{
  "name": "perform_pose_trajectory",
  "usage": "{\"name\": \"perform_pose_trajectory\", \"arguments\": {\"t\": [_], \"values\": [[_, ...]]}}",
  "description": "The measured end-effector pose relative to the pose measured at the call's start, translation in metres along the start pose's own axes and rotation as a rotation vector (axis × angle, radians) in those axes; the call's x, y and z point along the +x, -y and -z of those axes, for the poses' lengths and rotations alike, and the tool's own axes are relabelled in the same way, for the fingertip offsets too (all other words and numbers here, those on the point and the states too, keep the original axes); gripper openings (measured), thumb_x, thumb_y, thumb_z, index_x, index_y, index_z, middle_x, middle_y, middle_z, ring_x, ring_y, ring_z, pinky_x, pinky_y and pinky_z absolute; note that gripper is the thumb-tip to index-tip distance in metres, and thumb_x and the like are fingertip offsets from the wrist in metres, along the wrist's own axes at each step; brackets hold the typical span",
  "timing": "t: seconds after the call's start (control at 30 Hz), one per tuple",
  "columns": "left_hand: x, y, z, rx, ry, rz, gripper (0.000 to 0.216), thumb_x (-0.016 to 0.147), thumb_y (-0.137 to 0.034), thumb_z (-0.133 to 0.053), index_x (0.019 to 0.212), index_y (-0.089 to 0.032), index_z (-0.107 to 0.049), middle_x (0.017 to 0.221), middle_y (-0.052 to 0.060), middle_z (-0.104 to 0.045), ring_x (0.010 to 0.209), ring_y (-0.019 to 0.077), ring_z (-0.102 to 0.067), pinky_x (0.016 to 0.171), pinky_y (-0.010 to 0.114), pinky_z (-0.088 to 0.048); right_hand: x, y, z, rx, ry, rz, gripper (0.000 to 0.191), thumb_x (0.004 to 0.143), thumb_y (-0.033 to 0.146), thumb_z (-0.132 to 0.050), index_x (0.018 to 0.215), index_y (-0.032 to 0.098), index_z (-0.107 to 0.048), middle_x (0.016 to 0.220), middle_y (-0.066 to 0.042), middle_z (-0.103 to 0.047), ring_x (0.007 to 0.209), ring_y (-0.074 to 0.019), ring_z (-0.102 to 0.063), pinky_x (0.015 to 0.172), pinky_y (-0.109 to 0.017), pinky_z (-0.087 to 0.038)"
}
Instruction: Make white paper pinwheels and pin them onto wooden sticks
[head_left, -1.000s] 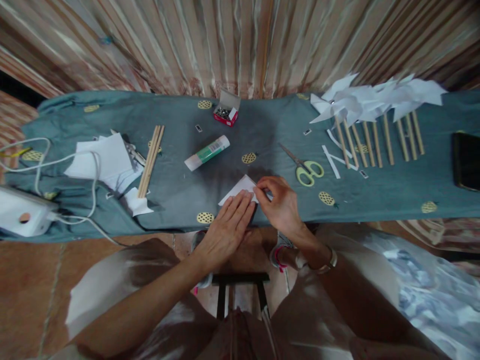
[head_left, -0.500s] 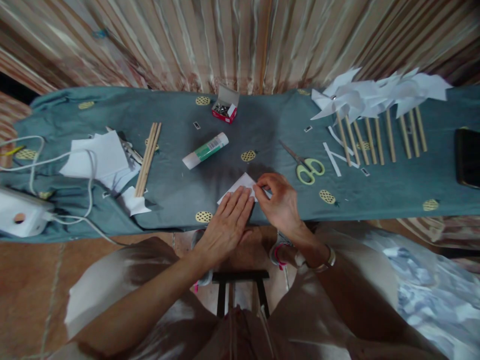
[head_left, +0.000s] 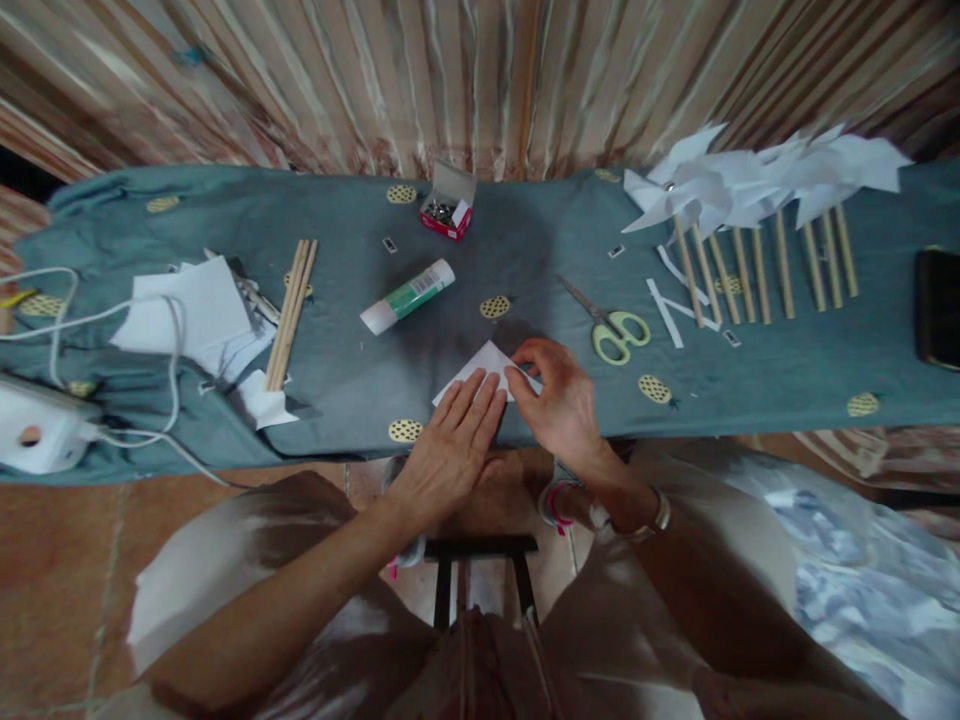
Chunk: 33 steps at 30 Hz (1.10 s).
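A small piece of white paper [head_left: 489, 358], folded into a triangle, lies near the front edge of the table. My left hand [head_left: 459, 432] rests flat on it with the fingers stretched out, covering its lower part. At the paper's right side, the curled thumb and forefinger of my right hand [head_left: 556, 395] hold the edge. Green-handled scissors [head_left: 611, 335] lie just right of that hand, blades pointing up and left. Beyond my left hand is a glue stick [head_left: 409, 297] with a green and white label.
Paper pinwheels on wooden sticks [head_left: 780, 265] stand in a row at the right, near paper strips [head_left: 667, 312]. A red box of small metal pins [head_left: 446, 213] sits at the back. Leftward are loose sticks [head_left: 291, 318], paper sheets [head_left: 187, 305] and a white cable [head_left: 176, 370].
Both hands stay on the folded paper in nearly the same place. My right thumb and forefinger have shifted slightly along its edge. The whole view has moved a little.
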<state>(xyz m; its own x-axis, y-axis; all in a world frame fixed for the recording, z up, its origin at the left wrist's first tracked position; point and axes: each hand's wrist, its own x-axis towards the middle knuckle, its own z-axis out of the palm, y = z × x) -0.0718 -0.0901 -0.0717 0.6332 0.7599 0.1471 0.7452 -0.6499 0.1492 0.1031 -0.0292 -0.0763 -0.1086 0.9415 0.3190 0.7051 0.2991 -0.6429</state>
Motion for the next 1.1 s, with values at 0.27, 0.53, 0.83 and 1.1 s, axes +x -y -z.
{"name": "perform_pose_trajectory", "arguments": {"t": [0.27, 0.53, 0.83, 1.1], "values": [[0.0, 0.0, 0.0, 0.023, 0.024, 0.002, 0.074, 0.094, -0.04, -0.06, 0.149, 0.001, -0.031, 0.158, 0.027, -0.036, 0.152, 0.0375, -0.02, 0.122, 0.054, -0.032, -0.006, 0.0, 0.002, -0.012, -0.001, 0.042, 0.009, 0.089, 0.022, -0.059, 0.098, 0.022, -0.061, 0.102, -0.008, -0.072, 0.093, -0.0233, -0.064, 0.087, -0.039, -0.053], [-0.006, 0.004, 0.002, 0.002, 0.0, -0.006, 0.073, 0.094, -0.036, -0.061, 0.15, -0.001, -0.031, 0.157, 0.028, -0.036, 0.151, 0.0378, -0.026, 0.119, 0.054, -0.036, -0.021, -0.007, 0.016, -0.093, 0.025, 0.069, 0.029, 0.098, 0.036, -0.052, 0.123, 0.022, -0.058, 0.13, -0.013, -0.065, 0.12, -0.0297, -0.058, 0.105, -0.051, -0.045], [-0.039, 0.021, 0.018, -0.017, -0.025, 0.075, 0.066, 0.094, -0.026, -0.059, 0.151, -0.005, -0.033, 0.152, 0.027, -0.046, 0.146, 0.0363, -0.039, 0.116, 0.055, -0.041, -0.032, -0.023, 0.036, -0.074, 0.023, 0.055, 0.029, 0.097, 0.031, -0.052, 0.123, 0.019, -0.058, 0.131, -0.016, -0.063, 0.124, -0.0306, -0.056, 0.109, -0.055, -0.043], [-0.041, 0.029, 0.028, -0.086, -0.197, 0.105, 0.034, 0.096, -0.025, -0.059, 0.127, -0.013, -0.055, 0.135, 0.02, -0.063, 0.131, 0.0314, -0.058, 0.105, 0.05, -0.054, -0.028, -0.022, 0.045, -0.013, 0.049, 0.058, 0.029, 0.1, 0.027, -0.041, 0.121, 0.019, -0.06, 0.128, -0.016, -0.064, 0.123, -0.0282, -0.057, 0.107, -0.053, -0.044]]}}
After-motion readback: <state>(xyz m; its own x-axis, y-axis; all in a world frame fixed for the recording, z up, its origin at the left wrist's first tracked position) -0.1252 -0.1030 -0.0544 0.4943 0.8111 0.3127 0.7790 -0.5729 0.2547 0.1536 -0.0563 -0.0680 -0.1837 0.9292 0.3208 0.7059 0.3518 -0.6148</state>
